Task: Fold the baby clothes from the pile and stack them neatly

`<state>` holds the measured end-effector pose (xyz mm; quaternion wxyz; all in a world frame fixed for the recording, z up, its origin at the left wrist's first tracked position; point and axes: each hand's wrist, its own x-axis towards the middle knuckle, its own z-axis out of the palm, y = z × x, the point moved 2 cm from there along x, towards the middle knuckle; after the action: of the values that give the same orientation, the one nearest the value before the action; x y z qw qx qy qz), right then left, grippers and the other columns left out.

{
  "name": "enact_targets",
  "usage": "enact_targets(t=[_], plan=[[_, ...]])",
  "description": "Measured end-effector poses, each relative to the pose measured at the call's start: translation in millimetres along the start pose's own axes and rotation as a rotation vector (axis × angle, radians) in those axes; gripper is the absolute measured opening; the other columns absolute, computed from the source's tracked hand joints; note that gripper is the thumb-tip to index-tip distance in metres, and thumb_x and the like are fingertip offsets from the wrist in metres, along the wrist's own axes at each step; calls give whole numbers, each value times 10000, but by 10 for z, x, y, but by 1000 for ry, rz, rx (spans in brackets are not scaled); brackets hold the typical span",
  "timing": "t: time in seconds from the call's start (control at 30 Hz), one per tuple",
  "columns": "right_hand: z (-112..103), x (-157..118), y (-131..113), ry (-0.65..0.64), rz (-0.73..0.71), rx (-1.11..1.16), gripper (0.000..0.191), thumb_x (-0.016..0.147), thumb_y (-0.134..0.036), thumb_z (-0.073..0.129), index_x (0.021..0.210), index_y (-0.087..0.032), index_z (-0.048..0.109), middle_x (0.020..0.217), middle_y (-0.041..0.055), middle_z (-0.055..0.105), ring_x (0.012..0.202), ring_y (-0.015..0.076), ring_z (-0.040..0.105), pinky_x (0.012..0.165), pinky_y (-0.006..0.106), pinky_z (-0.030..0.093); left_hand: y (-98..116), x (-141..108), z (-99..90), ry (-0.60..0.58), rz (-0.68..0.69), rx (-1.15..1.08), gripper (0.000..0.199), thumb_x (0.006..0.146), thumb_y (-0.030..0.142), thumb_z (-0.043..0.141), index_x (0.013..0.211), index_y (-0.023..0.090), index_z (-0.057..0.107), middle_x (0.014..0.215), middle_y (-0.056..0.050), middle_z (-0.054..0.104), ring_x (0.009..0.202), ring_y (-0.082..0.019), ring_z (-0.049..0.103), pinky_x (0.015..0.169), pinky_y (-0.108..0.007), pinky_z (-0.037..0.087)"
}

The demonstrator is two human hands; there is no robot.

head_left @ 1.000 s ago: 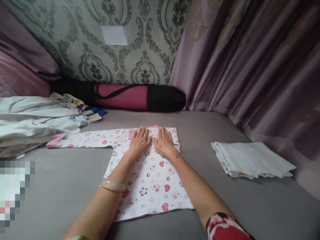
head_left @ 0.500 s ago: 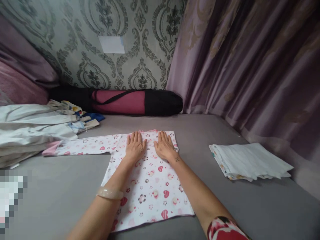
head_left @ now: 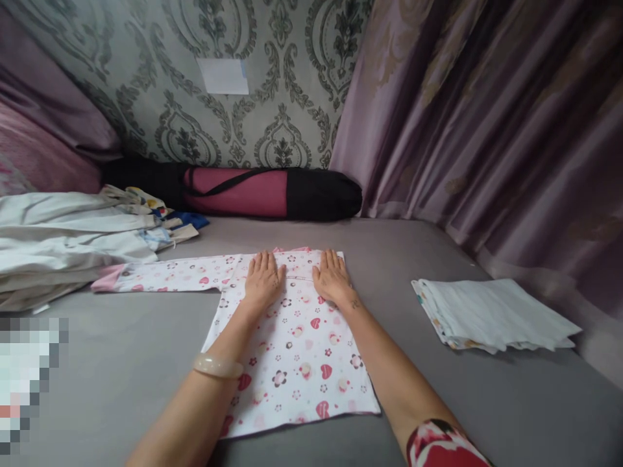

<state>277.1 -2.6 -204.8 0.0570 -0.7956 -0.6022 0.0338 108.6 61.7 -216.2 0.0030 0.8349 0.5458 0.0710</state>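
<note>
A small white garment [head_left: 296, 344] printed with hearts and flowers lies flat on the grey bed surface. Its one visible sleeve, ending in a pink cuff [head_left: 108, 278], stretches out to the left; the right sleeve does not show as spread out. My left hand [head_left: 263, 279] rests palm down on the upper left of the garment, fingers extended. On its upper right, near the edge, my right hand [head_left: 333, 277] lies flat too, with fingers stretched away from me. Neither hand grips anything.
A folded white cloth [head_left: 491, 314] lies at the right. Crumpled pale clothes [head_left: 63, 233] are heaped at the left. A long black and pink bag [head_left: 238, 192] lies along the patterned wall. Purple curtains [head_left: 467, 117] hang at the right. A blurred patch covers the lower left corner.
My right hand has slid slightly right across the garment, widening the space between my hands. My left hand stays in nearly the same place on the fabric. The view has shifted a little.
</note>
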Motion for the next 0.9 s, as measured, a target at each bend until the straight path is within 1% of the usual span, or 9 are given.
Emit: enact_targets(t=[0.2,0.3,0.37,0.5,0.6,0.67,0.73,0.83,0.9], plan=[[3,3,10,-64,-4,25,655,982,-370,198,1503,26,205,1591,181,137,1475,268,82,1187,389,55,-14,10,-7,-29,-7,-30,651,979,411,209,1468,-3,327,1537,-191,308,1444,-290,247,1186,-426,195],[-66,36,76,-58,12,64,654,980,-371,184,1505,19,206,1594,176,125,1475,264,86,1187,386,72,-60,26,-64,34,-62,-72,661,980,428,174,1484,19,301,1560,-170,260,1456,-282,213,1187,-440,188],[-91,64,160,-27,52,80,656,979,-371,172,1507,18,193,1596,177,110,1475,263,87,1185,389,90,-114,37,-68,44,-96,-85,667,978,435,156,1493,31,285,1569,-158,243,1462,-282,189,1190,-456,168],[-16,91,312,-55,104,72,662,975,-372,177,1506,25,185,1586,185,168,1466,270,140,1183,384,114,-186,43,8,-65,-92,-71,672,964,419,181,1486,11,292,1560,-168,271,1456,-311,198,1193,-484,125],[20,88,345,-79,101,56,661,974,-368,184,1511,18,170,1587,180,173,1464,268,144,1183,380,114,-193,43,-1,-103,-101,-92,679,958,418,180,1489,7,277,1569,-168,246,1463,-317,167,1193,-500,96],[-21,101,327,-104,115,55,663,975,-374,176,1511,17,170,1588,179,169,1464,270,144,1183,399,111,-194,56,-79,-131,-118,-145,682,955,427,180,1489,14,276,1572,-168,234,1466,-319,154,1187,-518,102],[-100,139,274,-117,120,51,674,976,-397,163,1514,8,165,1593,173,146,1468,278,117,1184,442,77,-210,84,-219,-127,-144,-219,688,952,438,178,1487,16,273,1573,-170,229,1467,-322,146,1179,-538,116],[-178,221,135,-108,73,56,689,978,-438,122,1528,-22,127,1606,149,82,1477,267,51,1180,473,31,-267,138,-486,-43,-174,-312,677,949,443,194,1479,33,287,1564,-172,257,1464,-322,160,1169,-558,128],[-144,252,50,-113,58,60,685,980,-442,111,1530,-35,128,1607,142,90,1478,257,45,1178,465,49,-321,158,-637,-13,-184,-342,664,947,445,210,1469,46,307,1559,-171,274,1462,-320,171,1166,-563,136]])
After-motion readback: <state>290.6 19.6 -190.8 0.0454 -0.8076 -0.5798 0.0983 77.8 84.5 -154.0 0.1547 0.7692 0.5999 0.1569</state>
